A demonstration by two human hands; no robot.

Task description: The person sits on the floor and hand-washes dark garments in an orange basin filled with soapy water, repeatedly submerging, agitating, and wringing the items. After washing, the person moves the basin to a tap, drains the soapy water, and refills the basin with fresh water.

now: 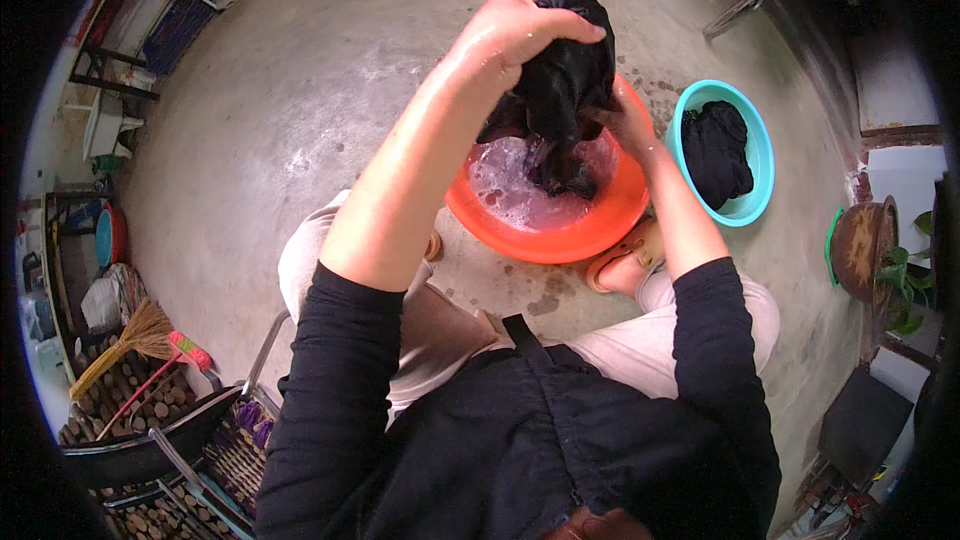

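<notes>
Head view: the black cloth (568,70) hangs bunched and wet above the far part of the orange basin (530,248), its lower end trailing down to the soapy water (510,180) inside that basin. The left hand (520,25) has the upper bunch, thumb laid across the near side and fingers bent behind it, partly hidden; the right hand (625,120) touches the cloth over the basin's right side, its fingers too shaded and covered to tell how far they close. To work it well, I would keep the whole bunch inside the basin's rim, so that drips fall back into the suds rather than onto the floor or the foot (625,275) at the basin's near right. Gather in the trailing end, work one short section at a time between both hands, and squeeze downward gently, since soaked fabric will likely be heavy and slippery. Suds should stay clear of the turquoise basin (765,165), right of the orange basin, with its dark fabric (715,155).
</notes>
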